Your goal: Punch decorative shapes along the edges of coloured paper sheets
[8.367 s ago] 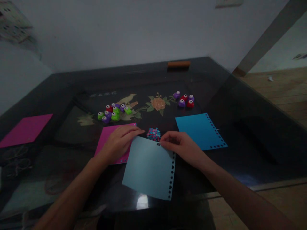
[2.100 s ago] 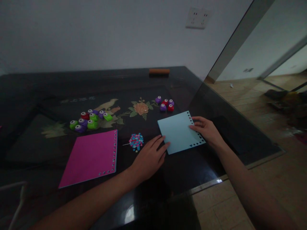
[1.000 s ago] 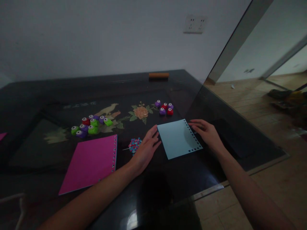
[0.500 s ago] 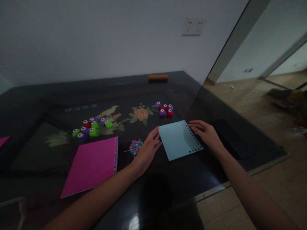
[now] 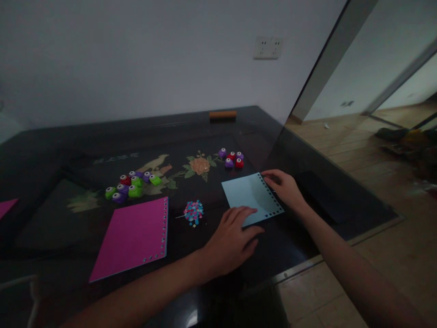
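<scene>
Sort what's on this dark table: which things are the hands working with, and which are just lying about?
In hand: light blue punched-edge paper sheet; left hand on its near corner; right hand at its punched edge.

Lying about: pink paper sheet; confetti pile; green, purple and red punches; smaller punch cluster.

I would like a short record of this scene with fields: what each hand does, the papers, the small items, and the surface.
left hand: left hand lies flat, fingertips on the near corner of the light blue sheet
right hand: right hand touches the sheet's punched right edge
papers: pink sheet with holes along its right edge
small items: pile of confetti; group of green, purple and red punches; smaller group of purple and red punches
surface: dark glass table
</scene>
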Tool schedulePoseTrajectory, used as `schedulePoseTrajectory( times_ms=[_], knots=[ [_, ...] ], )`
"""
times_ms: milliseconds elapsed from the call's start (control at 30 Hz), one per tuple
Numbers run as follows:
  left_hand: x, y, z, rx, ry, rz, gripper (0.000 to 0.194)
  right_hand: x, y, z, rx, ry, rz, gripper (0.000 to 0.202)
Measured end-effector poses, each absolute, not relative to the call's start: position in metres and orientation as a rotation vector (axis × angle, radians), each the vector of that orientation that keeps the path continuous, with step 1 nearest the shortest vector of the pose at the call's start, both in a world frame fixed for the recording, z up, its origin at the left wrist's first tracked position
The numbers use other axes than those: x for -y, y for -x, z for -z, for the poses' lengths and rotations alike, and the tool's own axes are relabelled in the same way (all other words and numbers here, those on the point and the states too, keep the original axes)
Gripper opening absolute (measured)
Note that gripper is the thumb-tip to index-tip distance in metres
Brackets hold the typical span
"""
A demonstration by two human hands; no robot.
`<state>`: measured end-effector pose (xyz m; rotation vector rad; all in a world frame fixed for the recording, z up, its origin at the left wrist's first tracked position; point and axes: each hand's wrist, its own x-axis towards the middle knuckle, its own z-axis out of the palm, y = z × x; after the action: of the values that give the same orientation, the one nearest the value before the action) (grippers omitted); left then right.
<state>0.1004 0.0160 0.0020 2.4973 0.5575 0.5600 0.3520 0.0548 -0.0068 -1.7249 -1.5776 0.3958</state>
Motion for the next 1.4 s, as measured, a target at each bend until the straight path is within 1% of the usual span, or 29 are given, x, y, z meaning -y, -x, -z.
schedulePoseTrajectory(
  times_ms=[67,167,300,433,1167,1400],
  knots=[
    [-0.008,-0.107,-0.001,-0.566,-2.608,-0.502,0.028,-0.067,-0.343,0.001,1.791,1.650,-0.292,0.019],
    [-0.002,-0.114,0.003,-0.649,-2.633,-0.493,0.028,-0.091,-0.328,-0.002,2.051,1.607,-0.253,0.018],
    [0.001,-0.116,0.007,-0.731,-2.614,-0.502,0.033,-0.115,-0.315,0.008,2.181,1.642,-0.222,0.019],
    [0.000,-0.116,0.010,-0.769,-2.615,-0.495,0.036,-0.119,-0.312,0.016,2.191,1.664,-0.171,0.016],
    [-0.004,-0.115,0.011,-0.781,-2.616,-0.451,0.039,-0.119,-0.316,0.021,2.176,1.593,-0.218,0.016],
    [-0.004,-0.114,0.014,-0.753,-2.642,-0.464,0.041,-0.116,-0.322,0.013,2.096,1.553,-0.219,0.017]
  ],
)
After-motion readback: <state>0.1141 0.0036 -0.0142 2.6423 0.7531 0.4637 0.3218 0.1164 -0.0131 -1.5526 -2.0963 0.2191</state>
